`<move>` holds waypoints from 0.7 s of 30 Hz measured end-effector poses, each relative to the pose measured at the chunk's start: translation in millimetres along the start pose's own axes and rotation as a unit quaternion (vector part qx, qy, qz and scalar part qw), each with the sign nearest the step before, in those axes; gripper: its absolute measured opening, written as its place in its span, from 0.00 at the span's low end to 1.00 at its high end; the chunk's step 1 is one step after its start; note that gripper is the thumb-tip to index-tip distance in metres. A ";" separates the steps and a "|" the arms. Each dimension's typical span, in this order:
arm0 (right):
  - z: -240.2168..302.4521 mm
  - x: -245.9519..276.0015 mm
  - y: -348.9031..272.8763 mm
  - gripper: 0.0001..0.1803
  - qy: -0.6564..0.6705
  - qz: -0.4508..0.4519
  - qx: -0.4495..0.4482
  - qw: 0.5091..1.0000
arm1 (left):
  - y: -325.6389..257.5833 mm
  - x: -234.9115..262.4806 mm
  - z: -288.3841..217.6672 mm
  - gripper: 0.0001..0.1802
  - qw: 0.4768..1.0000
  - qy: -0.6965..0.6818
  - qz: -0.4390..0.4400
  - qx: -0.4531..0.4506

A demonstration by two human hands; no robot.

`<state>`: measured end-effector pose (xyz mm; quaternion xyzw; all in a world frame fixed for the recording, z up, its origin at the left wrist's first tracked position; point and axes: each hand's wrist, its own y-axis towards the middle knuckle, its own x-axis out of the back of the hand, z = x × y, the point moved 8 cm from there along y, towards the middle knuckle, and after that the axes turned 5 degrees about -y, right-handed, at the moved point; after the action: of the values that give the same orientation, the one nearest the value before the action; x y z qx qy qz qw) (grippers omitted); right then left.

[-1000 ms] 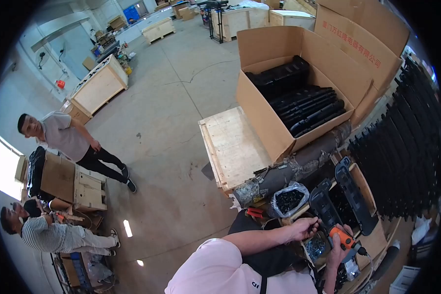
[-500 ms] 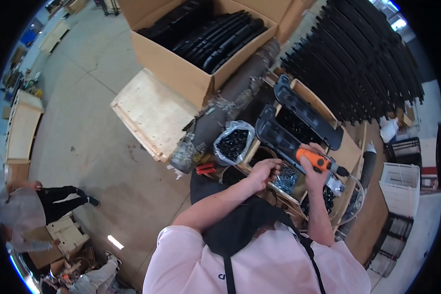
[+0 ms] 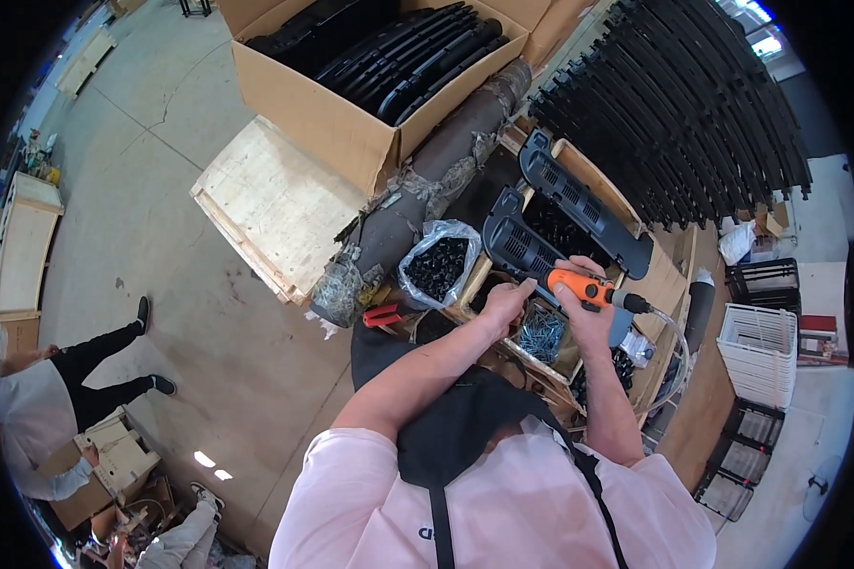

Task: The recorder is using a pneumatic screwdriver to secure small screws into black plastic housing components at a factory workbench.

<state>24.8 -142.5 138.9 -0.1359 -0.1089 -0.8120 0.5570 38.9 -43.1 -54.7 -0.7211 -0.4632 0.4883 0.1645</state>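
An orange power screwdriver (image 3: 579, 285) is gripped in my right hand (image 3: 590, 318), its tip pointing left. My left hand (image 3: 503, 305) is closed in a pinch right at that tip; whatever small piece it pinches is too small to make out. Under the tool lies a long dark grey plastic part (image 3: 514, 237) with vent slots, partly covered by my hands. A second slotted plastic part (image 3: 584, 201) lies beside it, farther off. Just below the tool, loose silver screws (image 3: 542, 334) fill a wooden compartment between my forearms.
A plastic bag of small black pieces (image 3: 438, 268) stands to the left, near red-handled pliers (image 3: 381, 315). Beyond are a cardboard box (image 3: 304, 128) of black parts and tall stacked black parts (image 3: 678, 114). A clear hose (image 3: 681, 356) curves at right. Two people are at lower left.
My left hand has come up to the tip of the screwdriver, and the screwdriver in my right hand has moved left toward it. The view has shifted slightly.
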 end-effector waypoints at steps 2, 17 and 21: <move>-0.2 -3.0 0.9 0.28 -0.011 -0.005 -0.006 1.000 | 2.7 -1.9 -3.7 0.19 0.999 0.039 0.006 -0.002; 9.1 -21.6 12.2 0.22 -0.084 0.065 0.016 0.994 | 16.3 5.9 -5.1 0.22 0.996 0.069 -0.044 -0.044; 11.5 -33.5 14.3 0.18 -0.099 0.093 0.021 0.990 | 24.4 10.2 3.1 0.22 0.995 0.070 -0.055 -0.043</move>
<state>50.8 -114.5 138.6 -0.2134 -0.1673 -0.7365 0.6197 49.6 -47.9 -78.7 -0.7332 -0.5104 0.4064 0.1917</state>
